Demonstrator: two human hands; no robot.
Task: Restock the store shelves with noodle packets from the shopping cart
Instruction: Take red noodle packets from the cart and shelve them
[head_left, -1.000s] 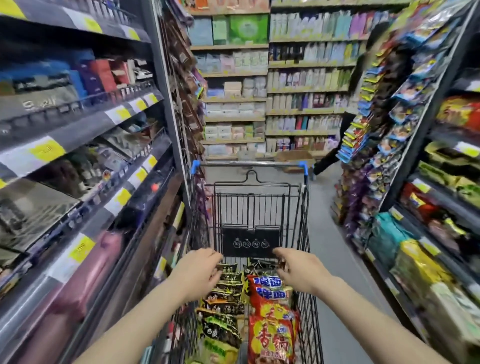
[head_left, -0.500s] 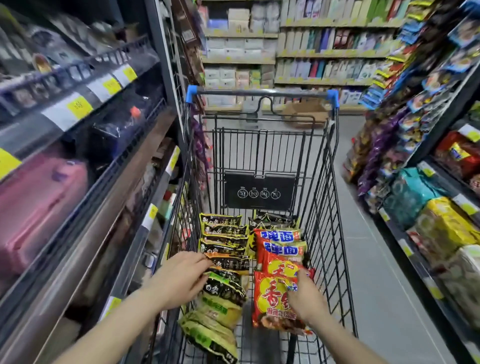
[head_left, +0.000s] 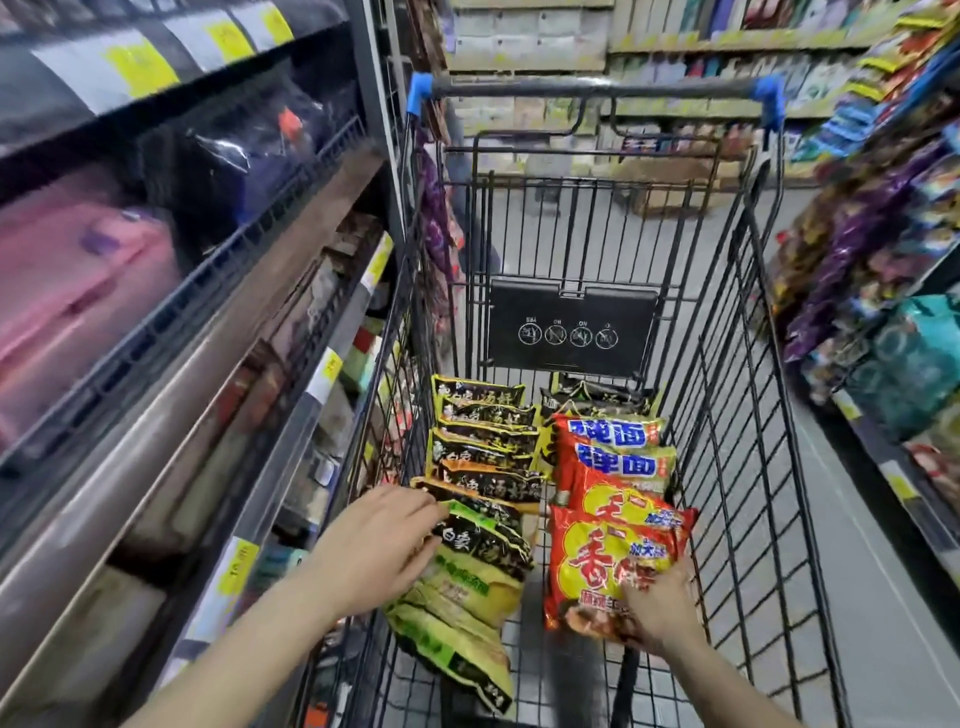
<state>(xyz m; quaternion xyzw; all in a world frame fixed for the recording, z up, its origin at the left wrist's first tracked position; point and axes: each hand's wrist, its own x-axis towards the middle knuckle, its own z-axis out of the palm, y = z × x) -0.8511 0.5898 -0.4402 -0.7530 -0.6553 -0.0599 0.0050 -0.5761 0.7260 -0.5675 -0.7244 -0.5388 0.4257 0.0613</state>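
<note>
A black wire shopping cart (head_left: 737, 374) with blue handle caps fills the middle of the view. In it lie two rows of noodle packets: black-and-green ones (head_left: 483, 545) on the left, red-and-yellow ones (head_left: 608, 551) on the right. My left hand (head_left: 379, 551) lies on the nearest black-and-green packets, fingers curled over the top edge of one. My right hand (head_left: 657, 608) grips the lower right corner of the nearest red packet. Further packets stack behind, towards the cart's black sign plate (head_left: 571, 325).
Dark shelves (head_left: 218, 291) with yellow price tags run along the left, close to the cart's side. Shelves with snack bags (head_left: 883, 249) line the right. Grey aisle floor (head_left: 852, 597) lies between cart and right shelves. A cardboard box (head_left: 670, 184) sits beyond the cart.
The view has tilted down and closer into the cart. Both hands have dropped from near the cart's rim onto the packets, the left on the black-and-green row, the right on a red packet.
</note>
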